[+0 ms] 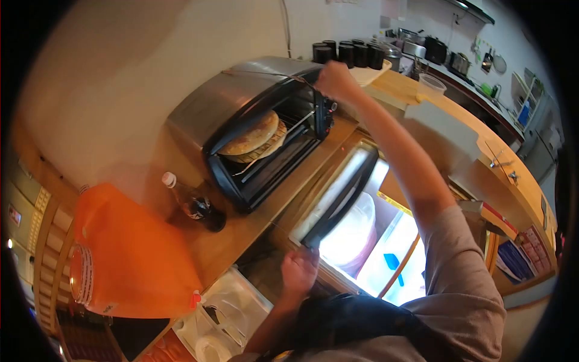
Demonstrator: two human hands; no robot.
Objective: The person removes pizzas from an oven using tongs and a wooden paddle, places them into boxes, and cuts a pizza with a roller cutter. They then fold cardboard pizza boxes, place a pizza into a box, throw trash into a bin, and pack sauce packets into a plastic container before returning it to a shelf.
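Observation:
A silver and black toaster oven (241, 90) stands open on a wooden counter. Inside it a round flat bread (250, 137) rests tilted on a round wire rack (278, 140). My right hand (339, 82) is closed at the oven's upper right corner, on the end of a thin metal rod (262, 73) that reaches across the oven top. My left hand (300, 270) is closed at the lower end of a curved black bar (344, 202), which looks like the handle of the lowered glass door. Its fingertips are partly hidden.
Left of the oven stand a dark bottle with a white cap (205, 211) and a large orange container (129, 253). A white tray (235, 314) lies below. Black cups (360, 55) stand behind the oven. Under the bar is a brightly lit box (386, 241) with a blue item.

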